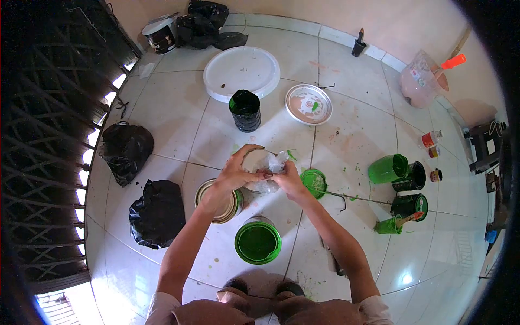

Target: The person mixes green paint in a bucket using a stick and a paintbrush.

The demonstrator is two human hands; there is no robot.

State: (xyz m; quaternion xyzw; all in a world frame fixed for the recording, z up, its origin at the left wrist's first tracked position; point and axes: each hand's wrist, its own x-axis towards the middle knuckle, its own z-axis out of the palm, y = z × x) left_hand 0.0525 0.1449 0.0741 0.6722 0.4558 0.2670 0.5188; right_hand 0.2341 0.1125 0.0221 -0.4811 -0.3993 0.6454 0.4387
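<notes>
My left hand (236, 172) curves round the left side of a pale round container or lid, its fingers spread over the rim. Clear crumpled plastic (273, 161) lies over this round thing, and my right hand (287, 177) pinches the plastic at its right side. Just below my left hand stands a closed tin (220, 201) with a gold-coloured lid. An open tin of green paint (258, 242) is nearer my feet. To the right of my right hand lies a green-smeared lid (313, 183) with a thin stick across it.
Black bags (157, 214) lie at the left. A black container (245, 111), a white lid (242, 70) and a paint-stained lid (309, 104) are ahead. Green containers (388, 168) and a green cup with a brush (389, 225) stand at the right. A pink bucket (422, 81) is farther back.
</notes>
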